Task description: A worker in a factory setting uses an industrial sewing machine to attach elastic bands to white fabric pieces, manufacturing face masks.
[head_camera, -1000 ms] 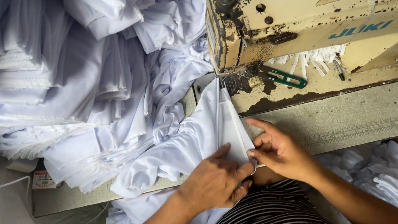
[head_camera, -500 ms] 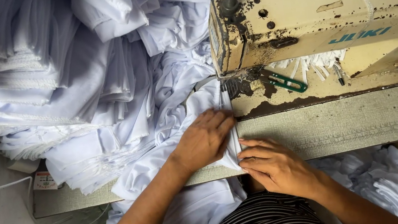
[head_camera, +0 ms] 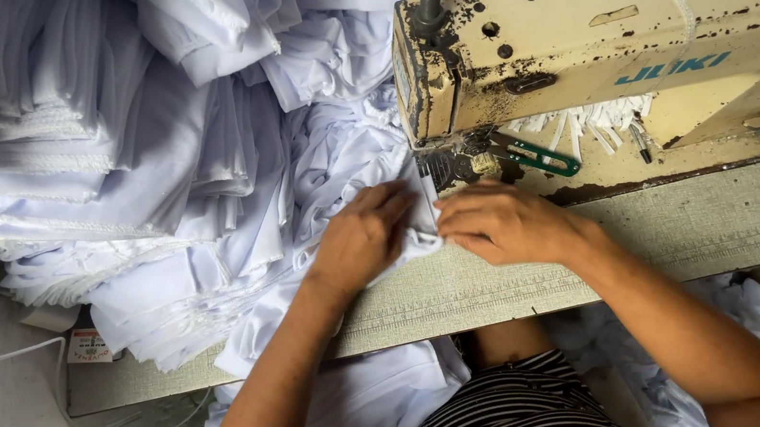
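Head cam: we see both hands flat on a white fabric piece at the front of the sewing machine. Left hand lies palm down on the cloth, fingers together and pointing twd the needle area; it presses, no pinch visible. Right hand sits just beside it, fingertips curled over the folded edge; whether it pinches the edge we cannot tell. We judge the paired hold keeps the edge lined up w/ the presser foot. The piece runs long axis front-to-back, far end under the machine head, near end hanging off the surface twd the lap. Green snips rest on the machine bed. White garment pile stacked to the left, touching the piece.
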